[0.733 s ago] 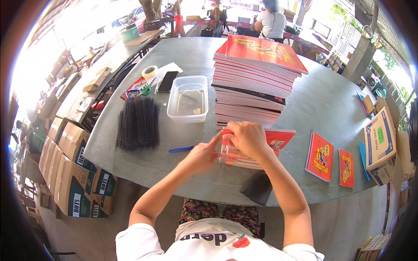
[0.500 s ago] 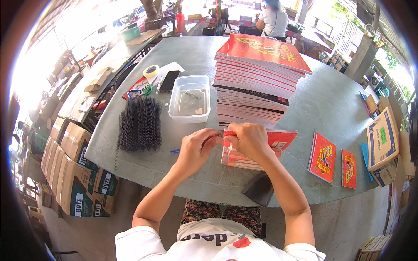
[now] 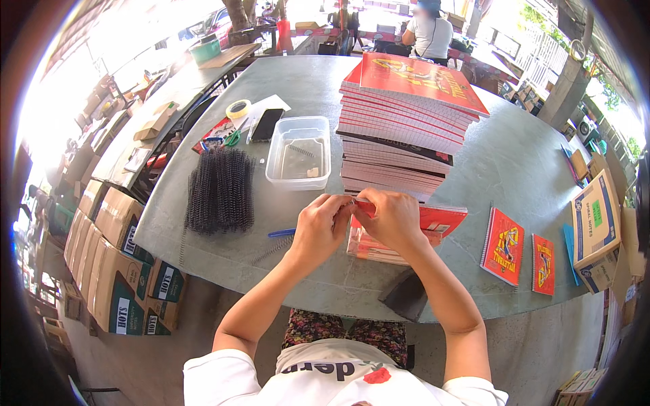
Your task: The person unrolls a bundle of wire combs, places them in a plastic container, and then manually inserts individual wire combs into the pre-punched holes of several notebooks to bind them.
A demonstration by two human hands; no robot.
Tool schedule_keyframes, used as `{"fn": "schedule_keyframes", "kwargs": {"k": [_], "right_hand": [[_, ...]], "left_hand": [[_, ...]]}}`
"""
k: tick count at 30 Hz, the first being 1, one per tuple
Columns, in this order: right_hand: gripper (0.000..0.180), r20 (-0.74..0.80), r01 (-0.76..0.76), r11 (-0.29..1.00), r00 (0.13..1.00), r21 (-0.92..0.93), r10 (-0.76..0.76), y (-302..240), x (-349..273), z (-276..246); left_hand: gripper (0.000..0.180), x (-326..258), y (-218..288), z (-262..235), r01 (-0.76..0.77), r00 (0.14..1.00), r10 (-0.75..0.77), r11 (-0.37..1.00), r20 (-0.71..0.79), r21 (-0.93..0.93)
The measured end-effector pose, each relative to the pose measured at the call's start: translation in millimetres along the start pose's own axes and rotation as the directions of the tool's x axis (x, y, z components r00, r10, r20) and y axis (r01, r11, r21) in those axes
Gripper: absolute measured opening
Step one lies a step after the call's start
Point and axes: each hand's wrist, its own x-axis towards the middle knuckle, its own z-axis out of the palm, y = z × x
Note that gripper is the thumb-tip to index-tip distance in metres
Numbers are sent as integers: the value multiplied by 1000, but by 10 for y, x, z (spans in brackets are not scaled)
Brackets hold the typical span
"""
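My right hand grips the top left part of a small red-covered notebook, standing tilted on a low stack of similar notebooks. The fingertips of my left hand are pinched at that notebook's left corner, almost touching my right fingers. What the left fingers hold is too small and covered to make out. Below my left wrist a thin dark spiral coil shows, beside a blue pen. A bundle of black spiral coils lies to the left.
Behind my hands rises a tall stack of red-covered notebooks. A clear plastic tub holds a short coil. Tape, green scissors and a phone lie farther back. Two spiral notebooks and a carton are right; a dark wedge-shaped object is near the edge.
My left hand has moved right, up to the notebook corner and my right fingertips. More of the blue pen and a coil now show beside the left forearm.
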Motion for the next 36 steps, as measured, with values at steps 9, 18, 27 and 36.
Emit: {"fn": "schedule_keyframes", "kwargs": {"k": [9,18,27,36], "right_hand": [[9,-54,17,998,998,59,-14,7,-59,-89],[19,-154,-9,954,986,300,58,16,75,124],[19,-36,-31,995,999,97,35,3,41,47],[24,-236,93,988,970,122,-63,-28,-32,99]], "left_hand": [[12,157,-245,-243,167,961,-157,986,226,-25],[17,280,-364,-452,98,955,-83,994,286,-38],[13,355,-283,-466,163,808,-171,984,564,66],[50,-1135,176,1217,-12,836,17,1000,549,-14]]}}
